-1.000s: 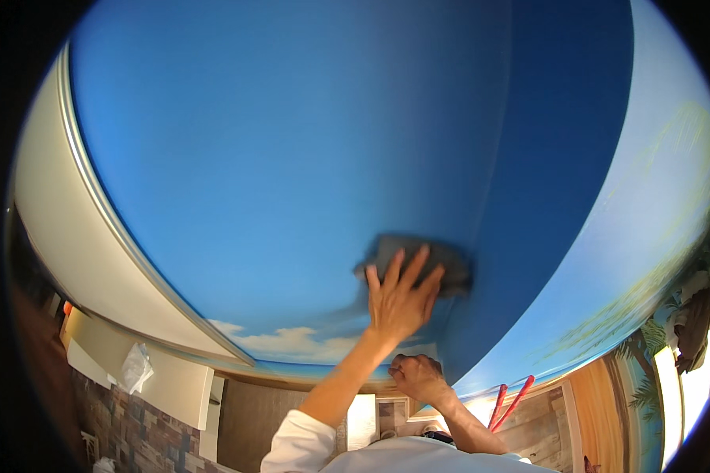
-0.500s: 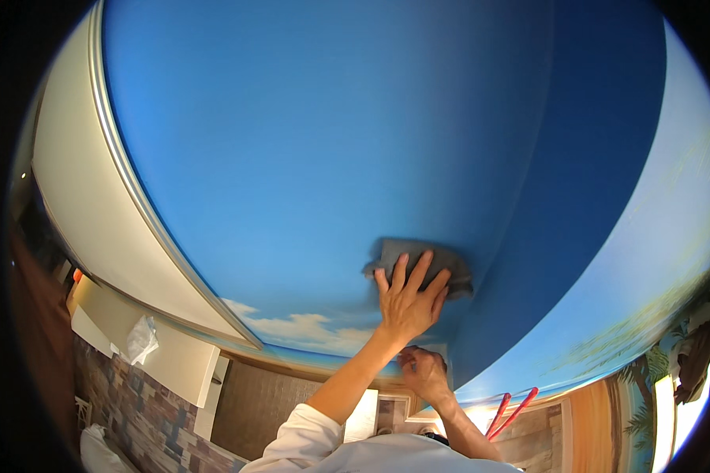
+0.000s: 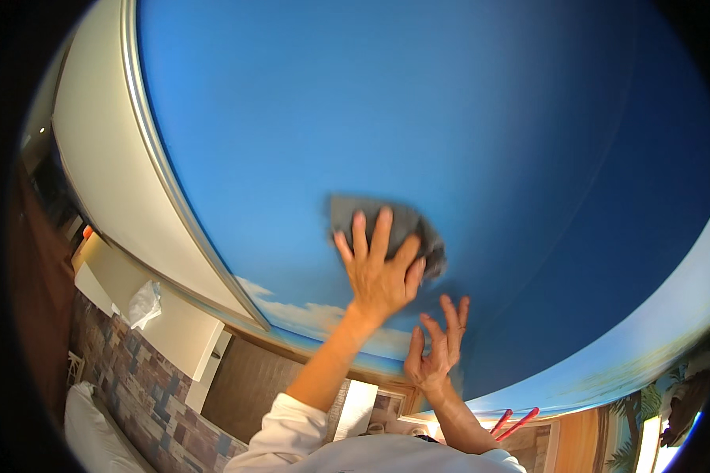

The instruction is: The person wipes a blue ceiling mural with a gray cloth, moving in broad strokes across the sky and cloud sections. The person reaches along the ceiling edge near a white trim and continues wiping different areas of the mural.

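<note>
A dark grey cloth lies flat against a blue sky mural. My left hand holds it there under spread fingers, and the cloth's right edge bunches up past the little-finger side of the hand. Lower and to the right, my right hand is raised with its fingers apart and nothing in it. Its fingertips are close to the darker blue part of the mural; whether they touch it I cannot tell.
A pale moulding borders the mural on the left. Below are a cream ledge with a crumpled white plastic bag, a brick-patterned wall and a white cushion-like item. Two red handles stick up by my right forearm.
My left hand and the cloth have moved up and left across the mural. My right hand has risen from beneath the left wrist, its bent fingers now spread.
</note>
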The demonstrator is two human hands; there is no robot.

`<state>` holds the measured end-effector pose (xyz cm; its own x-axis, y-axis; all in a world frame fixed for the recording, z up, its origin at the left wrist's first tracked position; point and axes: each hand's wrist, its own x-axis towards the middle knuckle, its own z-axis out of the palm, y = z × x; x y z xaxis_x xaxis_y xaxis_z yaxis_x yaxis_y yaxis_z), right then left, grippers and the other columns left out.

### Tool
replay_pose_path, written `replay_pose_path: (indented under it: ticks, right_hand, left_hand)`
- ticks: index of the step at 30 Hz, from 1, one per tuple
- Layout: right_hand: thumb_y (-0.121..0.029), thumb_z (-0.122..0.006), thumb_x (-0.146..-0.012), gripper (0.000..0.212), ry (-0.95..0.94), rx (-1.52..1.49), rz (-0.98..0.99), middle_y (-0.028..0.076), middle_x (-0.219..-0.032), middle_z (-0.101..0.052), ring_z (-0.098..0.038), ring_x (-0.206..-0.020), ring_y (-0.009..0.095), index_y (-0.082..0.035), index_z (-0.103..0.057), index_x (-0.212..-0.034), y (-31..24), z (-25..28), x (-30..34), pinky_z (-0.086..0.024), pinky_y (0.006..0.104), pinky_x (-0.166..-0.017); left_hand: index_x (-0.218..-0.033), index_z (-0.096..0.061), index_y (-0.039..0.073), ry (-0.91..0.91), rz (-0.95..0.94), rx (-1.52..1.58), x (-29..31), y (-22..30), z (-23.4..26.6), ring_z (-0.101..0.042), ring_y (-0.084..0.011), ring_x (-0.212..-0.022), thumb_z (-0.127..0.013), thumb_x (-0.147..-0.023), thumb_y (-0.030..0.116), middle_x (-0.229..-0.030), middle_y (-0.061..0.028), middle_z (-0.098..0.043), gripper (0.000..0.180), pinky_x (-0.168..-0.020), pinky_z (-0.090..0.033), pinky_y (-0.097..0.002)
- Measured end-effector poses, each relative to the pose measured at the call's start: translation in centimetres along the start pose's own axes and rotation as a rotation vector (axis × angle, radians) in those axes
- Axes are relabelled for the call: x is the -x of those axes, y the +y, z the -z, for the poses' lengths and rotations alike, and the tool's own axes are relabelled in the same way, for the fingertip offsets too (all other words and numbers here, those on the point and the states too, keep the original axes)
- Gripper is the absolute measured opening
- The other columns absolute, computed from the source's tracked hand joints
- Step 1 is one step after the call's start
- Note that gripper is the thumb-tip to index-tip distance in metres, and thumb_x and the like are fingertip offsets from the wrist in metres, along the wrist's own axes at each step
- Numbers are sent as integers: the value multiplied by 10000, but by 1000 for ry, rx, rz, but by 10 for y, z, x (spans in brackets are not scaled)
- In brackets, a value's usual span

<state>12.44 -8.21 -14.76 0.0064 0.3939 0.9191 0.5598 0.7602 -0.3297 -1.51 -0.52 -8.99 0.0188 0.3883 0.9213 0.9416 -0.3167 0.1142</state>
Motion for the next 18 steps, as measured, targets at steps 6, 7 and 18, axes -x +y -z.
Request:
replay_pose_path:
  ticks: [6,7,18]
  right_hand:
    - [-80,-614,-978,406,88,-11,121,311,-1521,-471,-284,-1506,535,-42,-566,-1379,13,-48,-21,-162,683,-1208]
    - [-88,-609,-984,416,85,-15,115,308,-1527,-469,-277,-1514,525,-51,-554,-1395,14,-55,-20,-130,681,-1217]
    - [-73,-583,-954,418,158,261,278,228,-1520,-522,-235,-1544,489,-133,-615,-1367,40,-91,-16,20,661,-1239]
  left_hand:
    - [-1032,-738,255,162,-38,-33,64,-18,-18,-376,-542,-1382,-681,-873,449,-1511,-191,-500,258,-1105,-168,-764]
    - [-1027,-743,252,194,-50,-53,48,-24,-10,-372,-542,-1391,-678,-873,448,-1520,-197,-494,257,-1106,-168,-767]
    - [-1161,-711,174,135,38,-76,-54,-73,42,-294,-585,-1447,-575,-954,421,-1584,-257,-401,350,-1078,-200,-804]
